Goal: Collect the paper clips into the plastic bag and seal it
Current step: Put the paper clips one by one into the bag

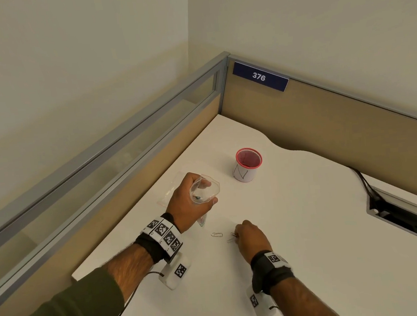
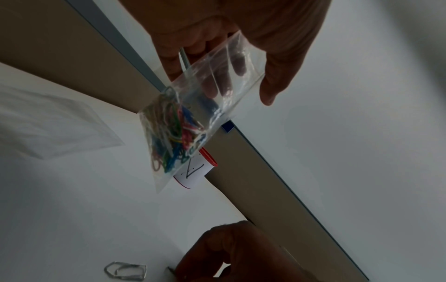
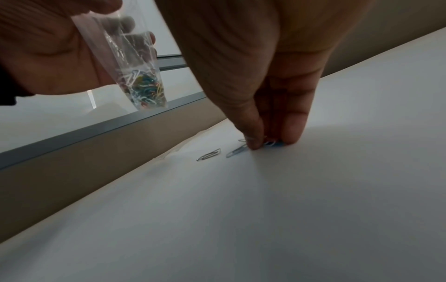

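Head view: our left hand (image 1: 190,204) grips the plastic bag (image 2: 193,122) above the bench (image 1: 309,224), coloured clips inside. Our right hand (image 1: 252,237) pinches paper clips (image 3: 267,143) on the bench; one silver clip (image 1: 216,234) lies just beside.

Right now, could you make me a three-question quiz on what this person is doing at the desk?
1. True or false: the plastic bag held by the left hand is empty.
2. Which does the right hand pinch? A) the red cup B) paper clips on the desk C) the bag
3. Fill in: one silver clip lies loose between the two ____.

Key: 1 false, it holds coloured clips; 2 B; 3 hands.
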`<move>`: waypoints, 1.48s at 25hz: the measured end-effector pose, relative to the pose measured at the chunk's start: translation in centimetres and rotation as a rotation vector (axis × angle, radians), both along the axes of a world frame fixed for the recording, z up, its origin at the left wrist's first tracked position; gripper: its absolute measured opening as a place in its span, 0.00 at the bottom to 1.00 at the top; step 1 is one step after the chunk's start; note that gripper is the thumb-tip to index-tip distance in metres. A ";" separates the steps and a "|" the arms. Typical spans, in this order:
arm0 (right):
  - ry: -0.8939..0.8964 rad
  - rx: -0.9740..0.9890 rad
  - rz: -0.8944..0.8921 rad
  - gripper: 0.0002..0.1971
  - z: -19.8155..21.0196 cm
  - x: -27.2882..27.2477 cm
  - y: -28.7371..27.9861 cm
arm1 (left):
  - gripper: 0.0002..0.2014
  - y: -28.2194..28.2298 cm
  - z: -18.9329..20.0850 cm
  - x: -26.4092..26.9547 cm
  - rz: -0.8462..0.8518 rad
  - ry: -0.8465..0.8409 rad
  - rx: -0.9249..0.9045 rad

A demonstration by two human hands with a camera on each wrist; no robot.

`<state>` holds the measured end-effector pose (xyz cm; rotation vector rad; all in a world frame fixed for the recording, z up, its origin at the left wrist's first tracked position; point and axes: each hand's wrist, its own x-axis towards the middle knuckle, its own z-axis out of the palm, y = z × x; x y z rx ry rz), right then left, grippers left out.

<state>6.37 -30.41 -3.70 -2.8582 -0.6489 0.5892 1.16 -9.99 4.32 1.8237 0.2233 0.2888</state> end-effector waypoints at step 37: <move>-0.214 0.709 -0.009 0.04 13.5 3.3 3.2 | 0.23 -0.1 -0.2 -0.4 0.009 -0.005 0.032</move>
